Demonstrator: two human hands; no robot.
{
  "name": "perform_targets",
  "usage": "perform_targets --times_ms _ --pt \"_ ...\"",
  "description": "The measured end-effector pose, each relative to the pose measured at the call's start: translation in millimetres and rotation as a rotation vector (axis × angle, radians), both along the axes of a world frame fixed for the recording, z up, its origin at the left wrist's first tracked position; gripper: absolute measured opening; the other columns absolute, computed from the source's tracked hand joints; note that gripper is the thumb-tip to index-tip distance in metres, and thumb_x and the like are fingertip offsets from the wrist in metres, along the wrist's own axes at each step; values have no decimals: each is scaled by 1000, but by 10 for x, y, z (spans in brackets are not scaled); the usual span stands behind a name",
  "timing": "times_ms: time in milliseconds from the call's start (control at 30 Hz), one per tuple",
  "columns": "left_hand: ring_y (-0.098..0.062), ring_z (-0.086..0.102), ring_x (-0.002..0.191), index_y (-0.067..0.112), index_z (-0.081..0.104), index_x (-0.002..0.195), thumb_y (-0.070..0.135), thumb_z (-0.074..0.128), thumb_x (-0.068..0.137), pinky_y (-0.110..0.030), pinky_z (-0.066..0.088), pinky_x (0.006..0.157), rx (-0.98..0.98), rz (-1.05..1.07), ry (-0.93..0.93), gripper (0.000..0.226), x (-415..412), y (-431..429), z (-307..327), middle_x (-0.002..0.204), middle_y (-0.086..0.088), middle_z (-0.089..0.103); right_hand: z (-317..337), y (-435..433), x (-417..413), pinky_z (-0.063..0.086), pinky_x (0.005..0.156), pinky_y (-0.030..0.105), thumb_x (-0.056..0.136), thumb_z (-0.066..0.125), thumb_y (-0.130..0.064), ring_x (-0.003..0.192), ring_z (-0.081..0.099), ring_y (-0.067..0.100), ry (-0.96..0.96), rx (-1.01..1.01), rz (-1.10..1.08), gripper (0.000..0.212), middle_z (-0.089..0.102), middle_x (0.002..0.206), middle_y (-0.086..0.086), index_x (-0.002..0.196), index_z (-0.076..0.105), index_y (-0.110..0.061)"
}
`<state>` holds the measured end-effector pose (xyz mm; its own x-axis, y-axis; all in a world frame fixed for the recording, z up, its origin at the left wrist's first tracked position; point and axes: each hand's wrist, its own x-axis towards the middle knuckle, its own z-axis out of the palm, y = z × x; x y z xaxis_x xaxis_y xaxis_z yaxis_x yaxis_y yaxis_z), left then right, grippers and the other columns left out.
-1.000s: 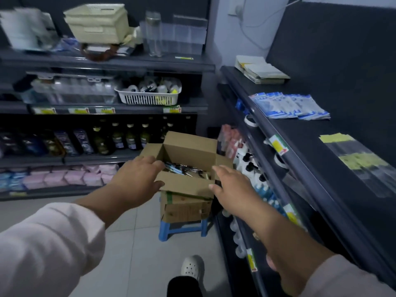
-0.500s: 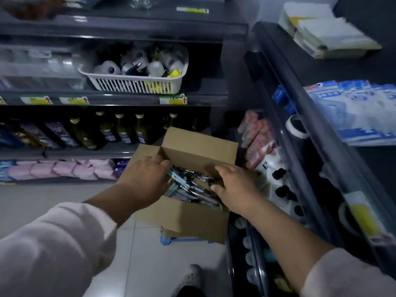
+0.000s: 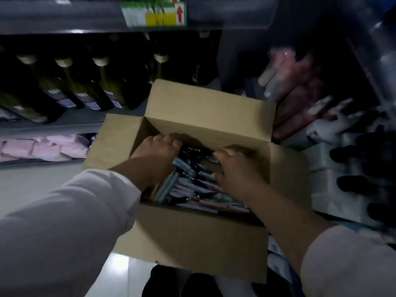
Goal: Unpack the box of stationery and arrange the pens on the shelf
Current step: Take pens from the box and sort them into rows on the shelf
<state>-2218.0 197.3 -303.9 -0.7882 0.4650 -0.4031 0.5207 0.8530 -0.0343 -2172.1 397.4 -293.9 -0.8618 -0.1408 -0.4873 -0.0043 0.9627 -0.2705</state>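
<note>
Hands at work inside an open brown cardboard box (image 3: pixel 199 239), seen from the head camera. Both forearms, in pale long sleeves (image 3: pixel 70 228), reach forward and down and converge over the box mouth.

The left hand (image 3: pixel 155 161) enters at the left inner wall, back of the hand upward, knuckles near the far inner wall and fingers bent down into the contents. The right hand (image 3: pixel 237 171) enters beside the right wall, wrist lower in the frame, fingers likewise bent downward. Motion blur hides the fingertips of both, so whether either hand clasps anything cannot be told.

The task's thing, a loose heap of dark, blue and pink pens (image 3: pixel 190 185), lies in the box. It shows in the strip between the two hands and along the near wall.

All four flaps are turned outward. The far flap (image 3: pixel 205 106) tilts up in front of a dark shelf of green glass bottles (image 3: pixel 70 88). The left flap (image 3: pixel 115 138) spreads toward a lower shelf of pink packets (image 3: pixel 42 146). The right flap (image 3: pixel 287 174) lies just beside white bottles with black caps (image 3: pixel 353 170).

Pale floor tile (image 3: pixel 32 185) shows to the left of the box. A yellow shelf label (image 3: pixel 158 17) sits on the shelf edge above.
</note>
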Motion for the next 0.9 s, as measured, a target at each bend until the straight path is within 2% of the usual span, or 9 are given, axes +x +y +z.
perform_targets --times_ms 100,233,333,433,500,567,667,800,900 --pt "-30 27 137 18 24 146 45 55 88 -40 28 110 -27 -52 -85 72 -166 2 -374 150 -9 27 -373 -37 -133 36 105 35 93 55 -35 130 34 27 -16 11 5 52 34 145 7 138 39 -16" --pt "-31 27 136 18 22 147 47 57 86 -43 27 111 -52 -73 -150 76 -306 1 -735 149 -10 28 -776 -97 -240 24 113 36 90 58 -43 139 23 27 -28 20 15 72 20 155 3 148 23 -19" --pt "-33 30 132 17 21 147 49 56 86 -44 28 108 -74 -75 -165 77 -333 -4 -893 145 -13 29 -994 -130 -271 13 116 38 86 59 -50 144 12 25 -36 78 53 89 9 159 1 152 8 -20" --pt "-36 36 122 17 23 144 49 57 86 -42 35 98 -90 -52 -147 74 -336 9 -959 139 -17 28 -1129 -136 -266 13 116 41 80 64 -55 145 10 26 -69 96 28 101 3 160 0 152 1 -22" --pt "-35 38 117 16 30 137 47 60 85 -41 39 90 -62 -16 -147 67 -334 24 -981 133 -16 31 -1196 -142 -254 18 112 42 76 66 -58 140 17 28 -50 133 16 104 14 156 3 151 5 -22" --pt "-34 38 115 16 35 128 47 63 82 -41 39 87 -37 6 -140 62 -324 51 -984 128 -14 33 -1234 -133 -248 21 109 42 72 68 -60 135 22 29 -43 149 -17 100 27 147 7 148 17 -22" --pt "-32 35 117 15 37 123 47 63 80 -39 39 87 2 6 -106 60 -322 62 -1027 127 -12 33 -1283 -120 -269 27 108 37 70 72 -56 131 25 30 -76 85 -82 87 33 140 9 139 33 -19" --pt "-30 38 118 16 36 128 46 60 82 -40 37 92 25 -8 -99 59 -331 74 -1078 129 -10 38 -1323 -117 -298 30 107 35 69 77 -49 132 29 29 -79 19 -127 88 31 141 8 138 33 -19" --pt "-30 38 119 19 33 135 42 59 84 -42 31 97 -12 -21 -76 62 -329 82 -1108 130 -10 39 -1337 -103 -335 29 107 38 67 77 -52 133 29 29 -96 56 -116 92 31 142 8 140 31 -22"
